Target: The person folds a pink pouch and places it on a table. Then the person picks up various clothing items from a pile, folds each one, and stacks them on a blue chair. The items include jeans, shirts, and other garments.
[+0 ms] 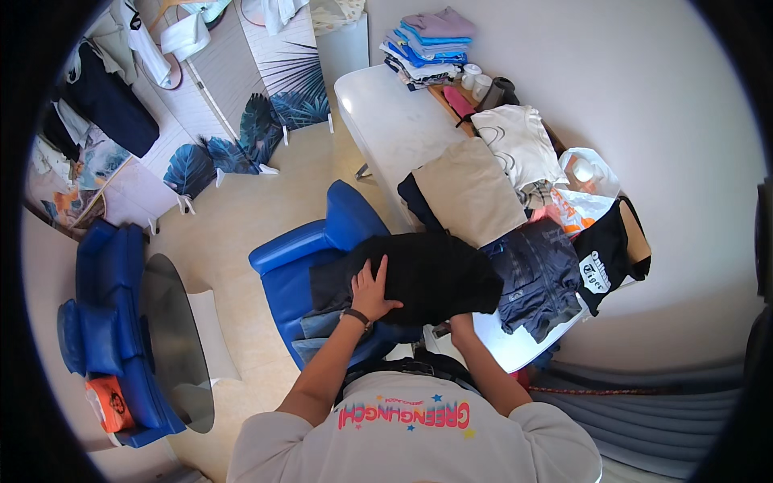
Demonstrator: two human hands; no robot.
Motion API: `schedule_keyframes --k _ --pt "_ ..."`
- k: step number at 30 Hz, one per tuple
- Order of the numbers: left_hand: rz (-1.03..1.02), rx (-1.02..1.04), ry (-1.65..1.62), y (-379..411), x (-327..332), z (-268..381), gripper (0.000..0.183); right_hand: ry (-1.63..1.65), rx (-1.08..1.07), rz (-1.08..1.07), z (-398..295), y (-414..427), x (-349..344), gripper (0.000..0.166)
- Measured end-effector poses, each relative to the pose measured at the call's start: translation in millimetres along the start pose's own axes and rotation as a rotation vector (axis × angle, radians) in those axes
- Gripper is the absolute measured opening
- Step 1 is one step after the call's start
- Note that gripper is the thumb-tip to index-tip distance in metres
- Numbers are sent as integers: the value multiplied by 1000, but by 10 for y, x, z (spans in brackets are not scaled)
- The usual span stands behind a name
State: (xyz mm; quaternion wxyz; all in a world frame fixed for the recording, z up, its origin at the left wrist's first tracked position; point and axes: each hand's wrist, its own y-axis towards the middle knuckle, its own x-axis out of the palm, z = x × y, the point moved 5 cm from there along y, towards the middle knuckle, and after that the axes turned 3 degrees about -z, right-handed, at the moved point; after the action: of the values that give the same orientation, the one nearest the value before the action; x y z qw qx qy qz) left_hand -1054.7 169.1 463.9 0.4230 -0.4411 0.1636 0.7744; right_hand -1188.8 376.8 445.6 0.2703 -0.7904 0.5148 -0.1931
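Note:
A folded black garment (435, 275) spans the gap between the blue chair (284, 271) and the white table (386, 115). My left hand (373, 296) rests on top of its left part, palm down with fingers spread. At the garment's near edge, my right hand (462, 329) reaches underneath, and the cloth hides its fingers. Folded denim (314, 338) lies on the chair seat, partly beneath dark grey cloth (329, 284). Just beyond the black garment, a folded beige garment (474, 187) lies on the table. A dark navy jacket (534, 278) is to the right.
Farther along the table are a white shirt (516, 145), a folded clothes stack (429, 45) and an electric kettle (498, 93). A plastic bag (586, 193) and black bag (610, 253) sit near the wall. Left are an oval glass table (175, 350) and blue sofa (121, 320).

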Motion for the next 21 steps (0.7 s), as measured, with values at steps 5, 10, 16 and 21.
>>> schedule_keyframes --k 5,10,16,21 --pt "126 239 136 92 -172 402 92 -185 -642 237 -26 84 -23 61" --pt "83 429 259 394 134 513 55 -397 -473 -7 567 418 182 52" --pt "96 498 368 539 260 560 24 -837 -329 -212 934 594 552 35" --pt "101 496 329 440 292 468 19 -1305 -399 -359 931 473 763 30"
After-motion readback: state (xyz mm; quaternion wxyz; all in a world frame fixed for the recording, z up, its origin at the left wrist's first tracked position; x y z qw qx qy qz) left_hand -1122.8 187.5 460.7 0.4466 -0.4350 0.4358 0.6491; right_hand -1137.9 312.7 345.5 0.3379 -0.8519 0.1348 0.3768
